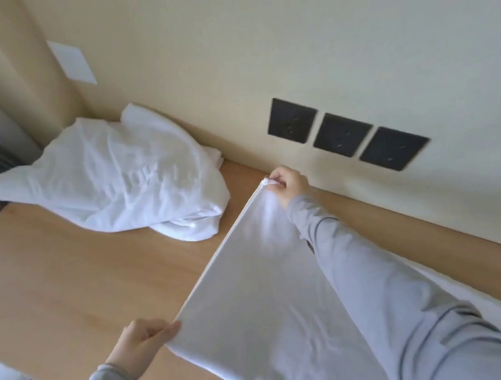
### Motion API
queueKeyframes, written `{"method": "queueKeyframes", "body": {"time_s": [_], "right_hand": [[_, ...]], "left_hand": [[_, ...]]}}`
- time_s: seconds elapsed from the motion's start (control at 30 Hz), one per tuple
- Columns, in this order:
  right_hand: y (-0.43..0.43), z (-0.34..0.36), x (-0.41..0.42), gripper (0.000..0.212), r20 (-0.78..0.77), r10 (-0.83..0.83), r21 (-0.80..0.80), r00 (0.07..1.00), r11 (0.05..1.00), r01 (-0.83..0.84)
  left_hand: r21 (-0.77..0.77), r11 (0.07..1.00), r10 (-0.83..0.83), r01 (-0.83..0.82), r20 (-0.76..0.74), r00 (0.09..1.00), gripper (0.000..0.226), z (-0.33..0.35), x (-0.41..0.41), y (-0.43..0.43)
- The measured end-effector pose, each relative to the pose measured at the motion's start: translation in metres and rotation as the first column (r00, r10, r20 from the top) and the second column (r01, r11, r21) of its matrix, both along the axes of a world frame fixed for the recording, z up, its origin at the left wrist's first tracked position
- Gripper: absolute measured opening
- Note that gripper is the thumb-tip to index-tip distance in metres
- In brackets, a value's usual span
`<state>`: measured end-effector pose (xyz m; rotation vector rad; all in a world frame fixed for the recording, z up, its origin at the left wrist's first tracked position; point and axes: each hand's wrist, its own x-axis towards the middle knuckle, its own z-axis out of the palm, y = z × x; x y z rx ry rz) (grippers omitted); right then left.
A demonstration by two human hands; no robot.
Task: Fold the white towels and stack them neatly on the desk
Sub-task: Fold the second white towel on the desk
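- The left hand [143, 342], at 7 o'clock, is pinching the near corner of a white towel [267, 307]; its grip is closed on the cloth.
- The towel is lying flat on the wooden bench [66, 291], with one straight edge running from 7 o'clock up toward 12 o'clock.
- The right hand [290, 186], in a grey sleeve [380, 284], is reaching across and clenching the far corner of the same towel, near the wall.
- A crumpled pile of white towels [115, 181] is sitting at 10 o'clock, in the bench's far corner.
- Three dark wall sockets [343, 134] are sitting at 1 o'clock.
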<state>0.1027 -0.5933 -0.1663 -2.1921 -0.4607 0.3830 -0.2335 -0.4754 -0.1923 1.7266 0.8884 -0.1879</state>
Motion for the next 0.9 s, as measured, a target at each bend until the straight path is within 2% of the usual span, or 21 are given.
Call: {"method": "queueKeyframes", "body": {"time_s": [0.1, 0.2, 0.33, 0.4, 0.47, 0.63, 0.7, 0.8, 0.9], "right_hand": [[0.035, -0.037, -0.019, 0.002, -0.043, 0.069, -0.131, 0.997, 0.989, -0.074], [0.045, -0.056, -0.034, 0.013, -0.032, 0.104, -0.254, 0.994, 0.961, -0.109], [0.042, -0.068, -0.039, 0.040, -0.015, 0.204, -0.341, 0.979, 0.919, -0.197], [0.029, -0.068, -0.039, 0.051, 0.043, 0.242, -0.319, 0.969, 0.923, -0.216], [0.009, -0.070, -0.041, 0.051, 0.123, 0.213, -0.309, 0.969, 0.936, -0.167], [-0.043, -0.091, -0.041, 0.044, 0.229, 0.179, -0.483, 0.957, 0.874, -0.049], [-0.051, -0.098, -0.036, 0.037, 0.238, 0.182, -0.517, 0.954, 0.855, -0.034], [-0.047, -0.099, -0.029, 0.017, 0.316, 0.201, -0.473, 0.927, 0.881, -0.030], [-0.037, -0.098, -0.026, 0.011, 0.413, 0.254, -0.425, 0.874, 0.903, -0.061]], "left_hand": [[-0.110, 0.993, -0.062, 0.047, -0.131, 0.989, 0.030, -0.026, -0.017, 0.016], [-0.130, 0.986, -0.139, 0.108, -0.251, 0.958, 0.038, -0.038, -0.019, 0.021], [0.141, 0.981, -0.080, 0.135, -0.339, 0.937, 0.033, -0.044, 0.003, 0.026], [0.267, 0.960, -0.002, 0.090, -0.313, 0.950, 0.039, -0.043, 0.022, 0.022], [0.356, 0.934, 0.061, 0.037, -0.258, 0.964, 0.037, -0.045, 0.044, 0.012], [0.499, 0.867, 0.126, 0.004, -0.228, 0.965, 0.035, -0.064, 0.075, -0.021], [0.550, 0.834, 0.143, -0.035, -0.156, 0.977, 0.033, -0.068, 0.073, -0.027], [0.645, 0.762, 0.071, -0.062, 0.012, 0.997, 0.048, -0.074, 0.062, -0.033], [0.685, 0.725, 0.053, -0.074, 0.052, 0.997, 0.048, -0.077, 0.058, -0.034]]}}
